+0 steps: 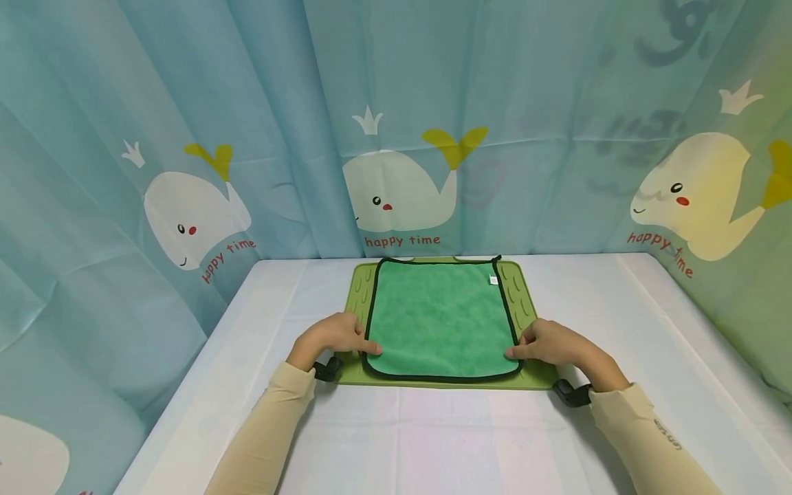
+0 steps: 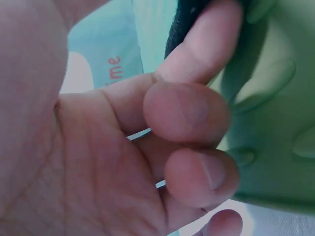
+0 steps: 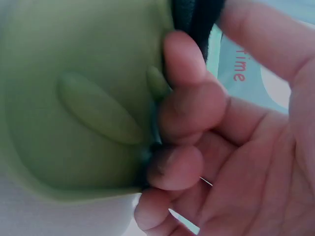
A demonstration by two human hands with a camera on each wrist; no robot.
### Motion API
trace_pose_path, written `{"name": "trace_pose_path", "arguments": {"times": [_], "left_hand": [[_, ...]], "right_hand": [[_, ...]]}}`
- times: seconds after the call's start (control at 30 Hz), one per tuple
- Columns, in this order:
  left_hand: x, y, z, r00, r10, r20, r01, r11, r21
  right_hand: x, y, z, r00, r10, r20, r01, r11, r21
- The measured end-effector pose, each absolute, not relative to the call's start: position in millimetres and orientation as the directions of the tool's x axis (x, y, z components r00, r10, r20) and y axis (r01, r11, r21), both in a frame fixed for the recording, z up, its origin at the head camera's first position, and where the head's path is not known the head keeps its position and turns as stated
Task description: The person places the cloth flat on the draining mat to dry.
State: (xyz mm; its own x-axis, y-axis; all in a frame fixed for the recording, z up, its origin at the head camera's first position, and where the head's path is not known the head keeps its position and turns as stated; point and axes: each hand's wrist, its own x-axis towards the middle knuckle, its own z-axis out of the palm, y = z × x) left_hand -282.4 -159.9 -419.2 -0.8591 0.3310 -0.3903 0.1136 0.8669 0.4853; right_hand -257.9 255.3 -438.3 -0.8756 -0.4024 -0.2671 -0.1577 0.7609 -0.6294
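A green cloth (image 1: 442,320) with a black border and a small white tag lies spread flat over a light-green mat (image 1: 513,282) with raised oval bumps. At the cloth's lower left side, my left hand (image 1: 337,333) pinches the edge, thumb on top and index finger tucked at the black border (image 2: 179,27). My right hand (image 1: 551,342) pinches the opposite edge near the lower right corner, the thumb over the cloth. In both wrist views the other fingers curl loosely beside the mat's bumps, and most of the cloth is hidden there.
The mat rests on a table with a white cover (image 1: 433,440). Behind and beside it hangs a blue curtain (image 1: 396,69) printed with whales and "happy time". Black wrist straps (image 1: 572,393) show below both hands, close to the mat's near corners.
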Motion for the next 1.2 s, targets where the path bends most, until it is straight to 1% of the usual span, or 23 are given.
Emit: {"name": "trace_pose_path", "arguments": {"times": [0.1, 0.23, 0.4, 0.67, 0.8, 0.93, 1.0, 1.2], "left_hand": [[-282.2, -158.0, -419.2, -0.846, 0.355, -0.397, 0.145, 0.871, 0.470], [-281.1, -155.0, -419.6, -0.846, 0.378, -0.376, 0.190, 0.873, 0.450], [-279.0, -153.1, -418.7, -0.851, 0.361, -0.382, 0.184, 0.886, 0.426], [-278.5, -159.2, -416.1, -0.850, 0.355, -0.389, 0.159, 0.877, 0.454], [-281.7, -167.0, -415.7, -0.879, 0.309, -0.364, 0.105, 0.869, 0.484], [-286.3, -171.0, -418.0, -0.927, 0.253, -0.277, 0.071, 0.844, 0.532], [-288.4, -170.6, -420.2, -0.944, 0.229, -0.238, 0.068, 0.840, 0.538], [-290.7, -167.1, -423.8, -0.974, 0.139, -0.176, 0.036, 0.871, 0.490]], "right_hand": [[-258.0, 255.1, -437.8, -0.865, -0.420, -0.276, -0.172, 0.763, -0.623], [-258.2, 255.4, -439.7, -0.862, -0.432, -0.264, -0.197, 0.767, -0.611], [-258.2, 255.6, -442.3, -0.858, -0.438, -0.268, -0.205, 0.771, -0.603], [-257.8, 254.8, -440.7, -0.843, -0.458, -0.280, -0.207, 0.759, -0.618], [-259.0, 255.3, -441.1, -0.841, -0.454, -0.293, -0.190, 0.756, -0.626], [-259.7, 256.8, -440.6, -0.843, -0.453, -0.291, -0.180, 0.747, -0.641], [-259.3, 258.3, -439.9, -0.838, -0.462, -0.290, -0.183, 0.739, -0.649], [-258.1, 261.4, -440.3, -0.823, -0.484, -0.297, -0.177, 0.716, -0.675]]}}
